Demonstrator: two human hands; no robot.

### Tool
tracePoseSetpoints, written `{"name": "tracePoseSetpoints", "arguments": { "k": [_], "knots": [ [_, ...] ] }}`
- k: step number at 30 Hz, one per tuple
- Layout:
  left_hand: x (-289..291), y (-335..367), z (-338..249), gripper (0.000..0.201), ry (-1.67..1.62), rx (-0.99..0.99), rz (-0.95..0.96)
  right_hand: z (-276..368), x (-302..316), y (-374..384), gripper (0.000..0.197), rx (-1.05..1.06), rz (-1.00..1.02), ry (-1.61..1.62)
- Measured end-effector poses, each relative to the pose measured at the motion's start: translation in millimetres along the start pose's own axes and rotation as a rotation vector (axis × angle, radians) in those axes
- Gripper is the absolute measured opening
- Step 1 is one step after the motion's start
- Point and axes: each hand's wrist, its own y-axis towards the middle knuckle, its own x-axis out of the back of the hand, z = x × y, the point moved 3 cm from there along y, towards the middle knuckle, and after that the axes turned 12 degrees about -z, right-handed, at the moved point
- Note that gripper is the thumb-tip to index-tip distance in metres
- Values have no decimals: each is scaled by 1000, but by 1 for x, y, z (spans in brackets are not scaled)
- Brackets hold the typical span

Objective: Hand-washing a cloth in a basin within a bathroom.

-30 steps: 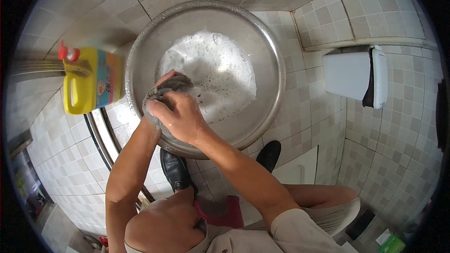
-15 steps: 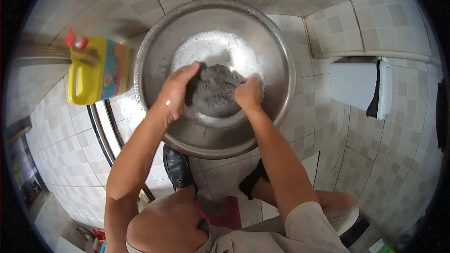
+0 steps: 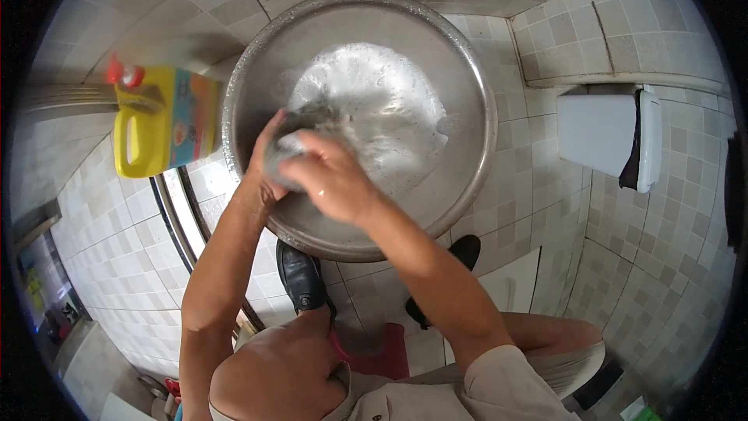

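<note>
A wide metal basin stands on the floor ahead of me, with foamy, rippling water in its bottom. A wet grey cloth, partly hidden and blurred, is bunched between my hands over the basin's left side. My left hand is closed around it from the left, thumb up. My right hand reaches across to the left, its fingers closed on the same cloth.
A yellow jug with a red cap stands left of the basin. On the right is a white bin with a dark liner. My black shoes are close to the basin's near rim, with a pink stool below me.
The grey cloth has moved from the basin's middle to its left side and been gathered up. My right hand has crossed left to meet my left hand, and the water is stirred.
</note>
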Motion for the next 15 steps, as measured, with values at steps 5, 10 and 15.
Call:
{"name": "tracePoseSetpoints", "arguments": {
  "k": [5, 10, 15],
  "knots": [
    [-5, -2, -7, 26, -106, -160, -183, 35, -24, -22, 23, 232, -26, -238],
    [23, 28, 21, 28, -268, -77, 251, 18, -23, -7, 22, 392, -315, -461],
    [-3, 4, 28, 29, -61, -123, -142, -13, 16, 14, 28, 215, -566, -639]
  ]
}}
